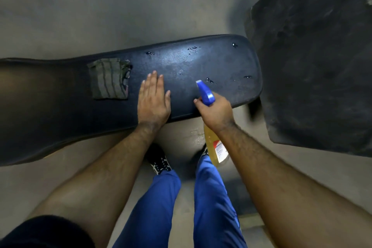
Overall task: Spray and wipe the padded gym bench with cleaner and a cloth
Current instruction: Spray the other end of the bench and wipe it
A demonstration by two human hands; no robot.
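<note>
The dark padded gym bench (201,66) runs across the view from left to right, with small wet droplets on its right half. A folded striped grey-green cloth (109,78) lies flat on the pad left of centre, untouched. My left hand (154,98) rests palm down on the pad just right of the cloth, fingers spread. My right hand (215,112) grips the neck of a spray bottle (216,147) of yellow cleaner at the bench's near edge. Its blue nozzle (204,90) points over the wet right end of the pad.
A large dark rubber mat or slab (314,66) lies right of the bench end. Grey concrete floor (120,6) surrounds the bench. My legs in blue trousers (161,207) and black shoes stand close to the bench's near side.
</note>
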